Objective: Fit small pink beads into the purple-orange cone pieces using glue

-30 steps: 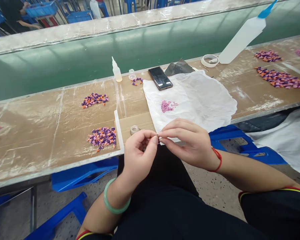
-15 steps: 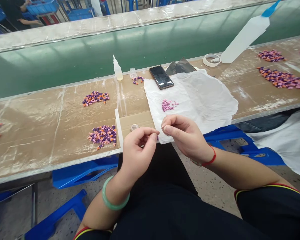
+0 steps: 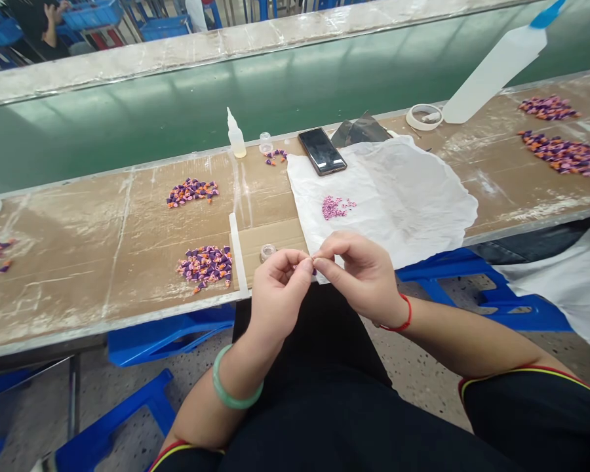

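My left hand point(image 3: 280, 295) and my right hand point(image 3: 358, 275) meet at the fingertips above the near edge of a crumpled white paper sheet point(image 3: 398, 203). Both pinch a tiny purple piece point(image 3: 314, 271), mostly hidden by my fingers. A small pile of pink beads point(image 3: 334, 208) lies on the paper. Left of my left hand stand a small glass jar point(image 3: 268, 252) on a cardboard sheet point(image 3: 270, 237) and a heap of purple and orange pieces point(image 3: 205, 267). A similar heap point(image 3: 192, 192) lies farther back.
A black phone point(image 3: 322, 151), a glue bottle point(image 3: 236, 134), a tape roll point(image 3: 424, 117) and a large squeeze bottle point(image 3: 496, 69) stand along the bench's far edge. Beyond it runs a green conveyor belt point(image 3: 177, 124). Blue stools point(image 3: 486, 295) stand below; a co-worker point(image 3: 39, 26) sits far back.
My hands have come together from a small gap, and their fingertips now meet. The whole view has shifted slightly as my head moved.
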Demonstrator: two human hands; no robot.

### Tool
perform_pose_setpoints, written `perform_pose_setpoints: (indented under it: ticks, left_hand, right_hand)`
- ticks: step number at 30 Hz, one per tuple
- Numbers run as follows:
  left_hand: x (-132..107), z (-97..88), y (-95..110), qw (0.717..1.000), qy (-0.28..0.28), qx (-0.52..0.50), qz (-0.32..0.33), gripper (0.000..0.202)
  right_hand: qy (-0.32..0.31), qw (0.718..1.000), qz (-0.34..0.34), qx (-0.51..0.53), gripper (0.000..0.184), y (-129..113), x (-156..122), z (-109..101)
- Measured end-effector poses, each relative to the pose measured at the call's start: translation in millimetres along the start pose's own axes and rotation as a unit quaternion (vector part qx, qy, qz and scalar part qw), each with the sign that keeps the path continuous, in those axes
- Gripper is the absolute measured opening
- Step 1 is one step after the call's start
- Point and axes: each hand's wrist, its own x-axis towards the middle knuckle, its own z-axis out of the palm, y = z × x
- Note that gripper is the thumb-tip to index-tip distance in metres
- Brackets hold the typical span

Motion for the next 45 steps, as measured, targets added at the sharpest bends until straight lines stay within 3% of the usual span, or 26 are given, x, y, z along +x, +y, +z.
perform_pose_setpoints:
  ticks: [9,17,27,34,38,45]
  left_hand:
    - [-3.3,-4.5,7.7,0.994,-0.002,0.099,0.041,0.022]
    - [-3.2,-11.2,11.6,0.989,-0.033,0.137,0.048,0.015]
    - [-1.9,-20.7,7.9,0.989,-0.062,0.135,0.027,0.015]
    - [-5.0,-43.6,6.7,0.995,-0.058,0.083,0.008,0.016]
    - [-11.2,-62.0,-5.8,0.998,-0.004,0.049,-0.032,0.020]
    - [-14.4,-77.7,-25.5,0.997,0.015,0.020,-0.078,0.019]
  right_hand:
    - [-0.122,0.989,0.061,-0.051,0.011,-6.3,12.1,-13.6]
    - [-0.164,0.981,0.088,-0.045,0.012,-8.0,13.9,-13.0]
    - [-0.190,0.976,0.077,-0.076,0.012,-10.1,12.5,-9.0]
    - [-0.231,0.965,0.006,-0.122,0.011,6.2,33.1,-6.0]
    - [-0.338,0.915,-0.055,-0.215,0.010,28.2,57.8,0.6]
    - [-0.481,0.775,-0.119,-0.393,0.015,37.1,89.7,30.9]
